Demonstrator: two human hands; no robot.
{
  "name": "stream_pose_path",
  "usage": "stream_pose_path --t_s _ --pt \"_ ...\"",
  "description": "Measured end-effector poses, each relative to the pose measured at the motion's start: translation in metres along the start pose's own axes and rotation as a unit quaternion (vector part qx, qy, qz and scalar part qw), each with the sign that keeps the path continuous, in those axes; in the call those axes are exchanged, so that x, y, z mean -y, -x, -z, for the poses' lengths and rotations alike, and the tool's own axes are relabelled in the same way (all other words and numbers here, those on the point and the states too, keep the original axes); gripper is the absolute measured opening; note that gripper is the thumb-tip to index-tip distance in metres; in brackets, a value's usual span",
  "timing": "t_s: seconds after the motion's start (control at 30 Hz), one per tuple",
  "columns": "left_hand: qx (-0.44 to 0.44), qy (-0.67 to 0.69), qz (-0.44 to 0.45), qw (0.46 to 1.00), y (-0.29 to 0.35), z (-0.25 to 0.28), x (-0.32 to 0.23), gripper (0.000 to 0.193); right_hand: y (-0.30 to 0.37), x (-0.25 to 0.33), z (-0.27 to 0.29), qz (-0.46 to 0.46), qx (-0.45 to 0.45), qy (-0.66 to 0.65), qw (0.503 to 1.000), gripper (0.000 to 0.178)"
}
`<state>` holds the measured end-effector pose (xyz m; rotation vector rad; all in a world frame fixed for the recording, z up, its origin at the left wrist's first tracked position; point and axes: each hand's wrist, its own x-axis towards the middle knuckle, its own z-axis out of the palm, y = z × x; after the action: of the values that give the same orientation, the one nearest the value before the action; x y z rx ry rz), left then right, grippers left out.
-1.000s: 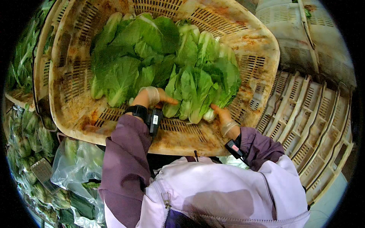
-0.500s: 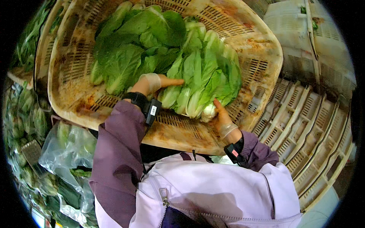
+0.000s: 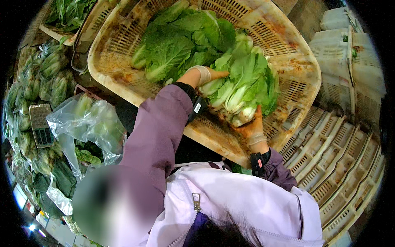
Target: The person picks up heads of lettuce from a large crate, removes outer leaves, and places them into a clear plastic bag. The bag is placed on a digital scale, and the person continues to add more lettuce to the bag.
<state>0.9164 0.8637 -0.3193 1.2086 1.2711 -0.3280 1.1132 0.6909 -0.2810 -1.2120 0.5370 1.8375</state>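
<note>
Leafy bunch (image 3: pixel 247 80), R side of crate (image 3: pixel 296 88).
R hand (image 3: pixel 252 126) clamped on its near root end, L hand (image 3: pixel 209 75) clamped on its L side, fingers partly hidden; other greens (image 3: pixel 177 51) farther back, far L.

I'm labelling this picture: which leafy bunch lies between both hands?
The right bunch, pale stalk ends by the right hand; the left bunch lies beyond the left hand.
</note>
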Motion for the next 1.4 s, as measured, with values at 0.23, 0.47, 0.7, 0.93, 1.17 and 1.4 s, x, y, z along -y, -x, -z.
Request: stream_pose_path --t_s 0.23,0.47,0.7,0.93,1.17,1.4 --pt "0.137 0.172 -0.043 0.975 -0.012 0.007 -0.001 0.056 0.008 0.002 -0.006 -0.009 -0.017 0.001 1.000 0.077" --pt "0.161 0.165 -0.136 0.964 0.018 0.014 -0.009 0.044 0.052 -0.002 -0.036 0.006 0.016 0.017 1.000 0.073" --pt "0.048 0.146 -0.259 0.953 0.106 0.054 -0.022 0.043 0.094 -0.011 -0.081 0.033 0.041 0.062 0.997 0.072" --pt "-0.035 0.210 -0.245 0.946 0.211 0.060 -0.009 0.047 0.151 -0.038 -0.113 0.081 0.166 0.154 0.971 0.062" --pt "-0.105 0.197 -0.274 0.935 0.243 0.041 0.012 0.063 0.177 -0.053 -0.104 0.068 0.244 0.197 0.947 0.062" --pt "-0.090 0.263 -0.319 0.906 0.245 0.030 0.029 0.053 0.174 -0.054 -0.102 0.086 0.252 0.249 0.931 0.056"
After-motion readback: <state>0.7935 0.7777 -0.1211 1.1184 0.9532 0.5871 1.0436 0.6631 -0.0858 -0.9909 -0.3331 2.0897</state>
